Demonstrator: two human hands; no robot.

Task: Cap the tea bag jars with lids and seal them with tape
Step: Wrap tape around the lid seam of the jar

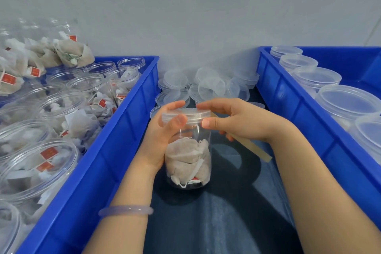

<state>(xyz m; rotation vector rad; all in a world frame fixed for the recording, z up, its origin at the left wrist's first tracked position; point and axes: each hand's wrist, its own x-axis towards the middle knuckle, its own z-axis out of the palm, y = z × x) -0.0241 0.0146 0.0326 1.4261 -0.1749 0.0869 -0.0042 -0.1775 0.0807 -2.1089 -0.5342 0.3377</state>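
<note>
head view looks down on a clear round plastic jar of tea bags (188, 158), standing upright on the dark surface (226, 212) between a blue plastic bin on the left (127, 130) and another on the right (288, 99). its long axis is vertical and it stands midway between the arms. a translucent plastic lid (191, 114) already sits on its mouth. the left hand (162, 130) is curled round the jar's neck from the left, thumb on the lid's near rim, fingers over the far edge. the right hand (237, 119) closes on the lid from the right, thumb tip against the rim. its curled fingers appear to hold a tan strip of tape (253, 148) that trails away down and to the right. sealing likely turns on that: the tape meets the lid on its right side, so the right hand is nearer to wrap the seam while the left steadies the jar. small red tags (48, 153) on tea bags in the left bin carry marks too small to read; the jar shows no legible label.
</note>
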